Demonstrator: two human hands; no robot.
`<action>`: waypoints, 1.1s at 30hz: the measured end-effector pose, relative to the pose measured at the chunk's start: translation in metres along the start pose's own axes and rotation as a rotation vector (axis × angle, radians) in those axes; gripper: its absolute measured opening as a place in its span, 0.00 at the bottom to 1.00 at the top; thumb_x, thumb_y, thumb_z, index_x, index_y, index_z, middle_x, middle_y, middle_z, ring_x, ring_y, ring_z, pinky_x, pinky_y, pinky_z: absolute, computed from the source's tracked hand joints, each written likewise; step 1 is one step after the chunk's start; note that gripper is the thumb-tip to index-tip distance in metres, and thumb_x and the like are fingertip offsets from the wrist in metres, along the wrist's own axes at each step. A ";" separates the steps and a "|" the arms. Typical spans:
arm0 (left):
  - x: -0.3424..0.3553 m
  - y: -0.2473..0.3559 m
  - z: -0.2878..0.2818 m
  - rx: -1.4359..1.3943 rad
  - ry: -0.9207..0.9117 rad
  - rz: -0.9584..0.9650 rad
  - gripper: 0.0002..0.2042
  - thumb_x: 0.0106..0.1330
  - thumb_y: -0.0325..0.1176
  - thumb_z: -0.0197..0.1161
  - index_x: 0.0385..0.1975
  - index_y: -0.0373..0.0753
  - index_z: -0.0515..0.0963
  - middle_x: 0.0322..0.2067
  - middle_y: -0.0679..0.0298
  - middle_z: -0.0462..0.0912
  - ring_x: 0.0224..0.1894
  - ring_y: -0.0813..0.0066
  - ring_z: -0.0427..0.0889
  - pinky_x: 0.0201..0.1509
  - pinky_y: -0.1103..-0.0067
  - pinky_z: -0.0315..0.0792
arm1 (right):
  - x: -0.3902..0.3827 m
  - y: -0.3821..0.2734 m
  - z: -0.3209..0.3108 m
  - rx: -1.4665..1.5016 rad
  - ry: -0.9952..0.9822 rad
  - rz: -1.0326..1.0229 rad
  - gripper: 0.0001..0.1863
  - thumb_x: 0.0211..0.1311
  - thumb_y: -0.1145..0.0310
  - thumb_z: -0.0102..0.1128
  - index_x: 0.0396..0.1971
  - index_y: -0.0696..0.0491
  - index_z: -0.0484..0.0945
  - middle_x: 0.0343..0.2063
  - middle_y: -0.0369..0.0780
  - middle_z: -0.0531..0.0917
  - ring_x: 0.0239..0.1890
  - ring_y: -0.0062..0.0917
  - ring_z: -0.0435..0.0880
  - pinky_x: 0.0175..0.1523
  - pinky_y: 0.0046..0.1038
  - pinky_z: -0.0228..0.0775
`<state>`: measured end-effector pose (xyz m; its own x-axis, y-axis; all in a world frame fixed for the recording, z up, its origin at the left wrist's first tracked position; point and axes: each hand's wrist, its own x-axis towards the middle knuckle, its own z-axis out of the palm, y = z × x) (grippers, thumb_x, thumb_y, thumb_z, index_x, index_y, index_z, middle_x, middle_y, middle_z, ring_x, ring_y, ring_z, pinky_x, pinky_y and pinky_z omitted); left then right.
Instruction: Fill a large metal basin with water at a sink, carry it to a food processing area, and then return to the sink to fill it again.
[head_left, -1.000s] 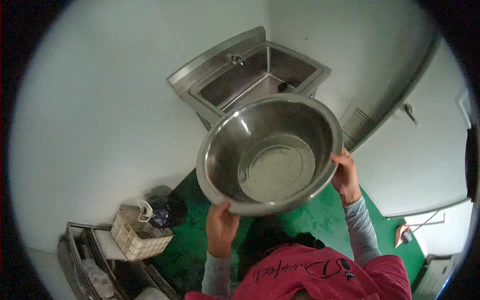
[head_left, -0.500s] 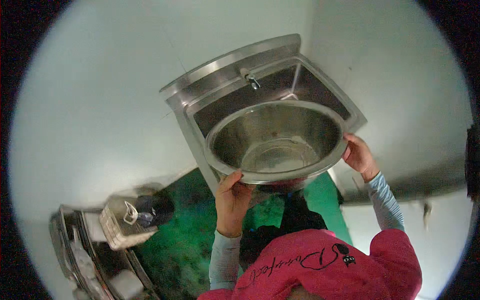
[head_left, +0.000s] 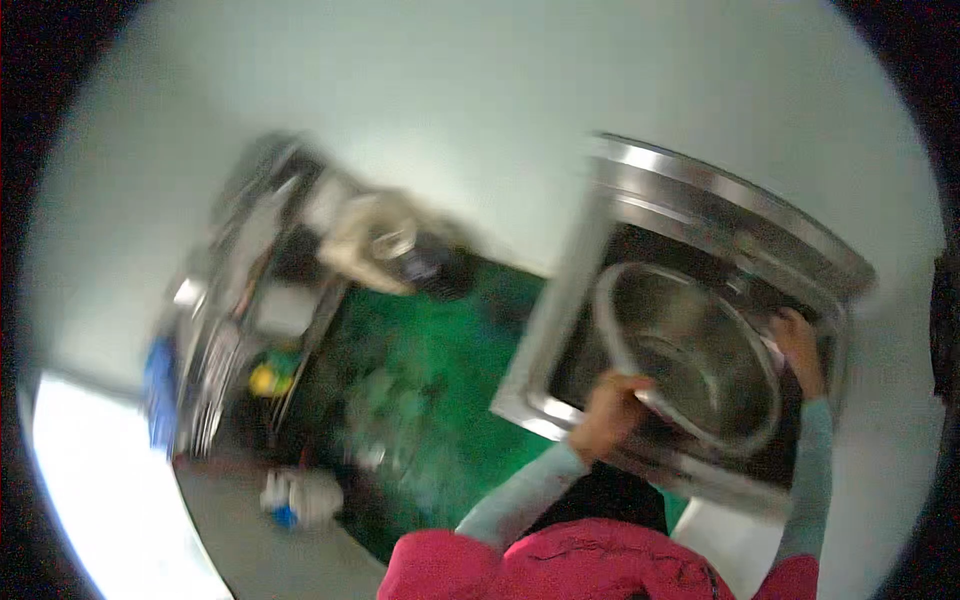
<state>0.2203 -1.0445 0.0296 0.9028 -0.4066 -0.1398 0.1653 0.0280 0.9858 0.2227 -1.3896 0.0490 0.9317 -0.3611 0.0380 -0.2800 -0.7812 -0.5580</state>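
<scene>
A large steel bowl [head_left: 690, 350] sits low inside a steel sink [head_left: 740, 225] at the right of the blurred head view. My left hand [head_left: 608, 412] grips the bowl's near rim at its lower left. Across the bowl, my right hand [head_left: 797, 345] holds the far right rim. Both forearms wear grey sleeves and rise from a pink top at the bottom edge.
A green floor [head_left: 430, 370] lies left of the sink. Further left stands a blurred metal rack [head_left: 230, 300] with a pale basket [head_left: 365, 245] and dark items. Plain white walls surround the sink. A small white and blue object [head_left: 295, 497] lies on the grey floor.
The bowl has gone down from above the sink into the basin, both hands still on its rim. The view has swung sharply left, so the sink now sits at the right.
</scene>
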 end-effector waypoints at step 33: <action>0.026 0.014 0.041 -0.874 0.134 -0.051 0.07 0.40 0.19 0.52 0.20 0.38 0.70 0.16 0.71 0.70 0.16 0.84 0.68 0.18 0.87 0.61 | 0.140 0.117 0.041 -0.106 -0.345 -0.328 0.23 0.56 0.67 0.41 0.53 0.54 0.55 0.46 0.41 0.65 0.44 0.25 0.64 0.45 0.26 0.58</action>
<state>0.2297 -1.0917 0.0440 0.9161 -0.3171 -0.2455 0.4010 0.7229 0.5626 0.3296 -1.5109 -0.0449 0.9921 0.0883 -0.0892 0.0356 -0.8796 -0.4744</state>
